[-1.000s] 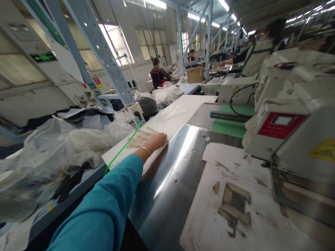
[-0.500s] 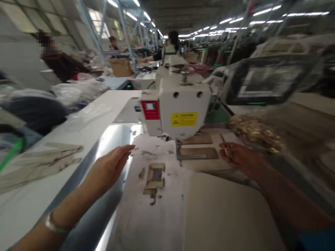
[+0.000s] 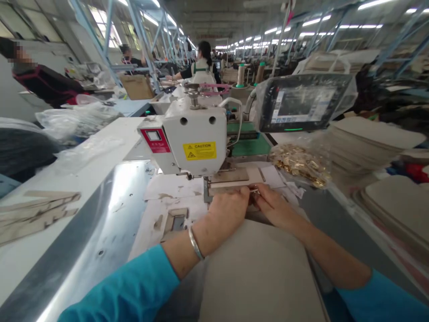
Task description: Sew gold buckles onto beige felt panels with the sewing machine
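Note:
My left hand (image 3: 229, 208) and my right hand (image 3: 273, 205) come together in front of the white sewing machine head (image 3: 196, 141). Between their fingertips shows a small metal fitting (image 3: 254, 191), mostly hidden by my fingers. My right hand pinches it. My left fingers touch or nearly touch it, but their grip is hidden. Under my hands lies a stiff template (image 3: 231, 176) with beige pieces, close to the needle area. A wide beige panel (image 3: 258, 273) lies nearer me, below my wrists.
To the right stand a plastic bag of gold metal parts (image 3: 298, 163), a control screen (image 3: 298, 103) and stacked beige panels (image 3: 372, 138). Beige strips (image 3: 36, 210) lie on the white table at left. Co-workers sit farther along the line.
The view has swung right to the sewing machine. My left hand has moved from the strips on the white table to the machine, and my two hands have closed together around the metal fitting.

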The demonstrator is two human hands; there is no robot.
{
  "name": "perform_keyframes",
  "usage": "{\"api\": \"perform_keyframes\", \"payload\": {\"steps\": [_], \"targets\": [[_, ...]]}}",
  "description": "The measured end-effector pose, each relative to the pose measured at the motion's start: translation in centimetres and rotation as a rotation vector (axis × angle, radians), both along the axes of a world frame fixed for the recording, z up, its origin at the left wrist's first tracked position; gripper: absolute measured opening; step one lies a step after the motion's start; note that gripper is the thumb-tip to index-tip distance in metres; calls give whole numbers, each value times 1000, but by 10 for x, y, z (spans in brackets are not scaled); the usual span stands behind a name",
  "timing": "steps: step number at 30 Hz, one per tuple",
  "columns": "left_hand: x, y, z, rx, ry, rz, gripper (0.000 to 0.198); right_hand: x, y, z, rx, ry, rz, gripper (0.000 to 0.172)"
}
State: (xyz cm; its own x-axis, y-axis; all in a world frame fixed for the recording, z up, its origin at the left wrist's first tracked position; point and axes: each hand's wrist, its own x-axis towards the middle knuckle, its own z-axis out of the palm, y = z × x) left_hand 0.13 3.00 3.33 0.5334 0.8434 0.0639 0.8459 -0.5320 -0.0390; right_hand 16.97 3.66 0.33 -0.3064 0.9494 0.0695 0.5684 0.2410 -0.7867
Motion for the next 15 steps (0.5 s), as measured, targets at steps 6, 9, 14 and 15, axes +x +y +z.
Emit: {"api": "perform_keyframes", "payload": {"steps": [6,9,14,15], "targets": [[13,-3,0,-69,33,-68,16,-2,-5,4,146,-480,-52,42],[15,2,-1,-57,-3,-33,17,-7,-8,6,150,-560,-60,40],[13,8,-8,-34,-100,6,19,-4,-4,7,121,-465,-73,32],[11,7,-8,-3,-103,16,19,-1,-1,7,87,-420,-102,29]]}}
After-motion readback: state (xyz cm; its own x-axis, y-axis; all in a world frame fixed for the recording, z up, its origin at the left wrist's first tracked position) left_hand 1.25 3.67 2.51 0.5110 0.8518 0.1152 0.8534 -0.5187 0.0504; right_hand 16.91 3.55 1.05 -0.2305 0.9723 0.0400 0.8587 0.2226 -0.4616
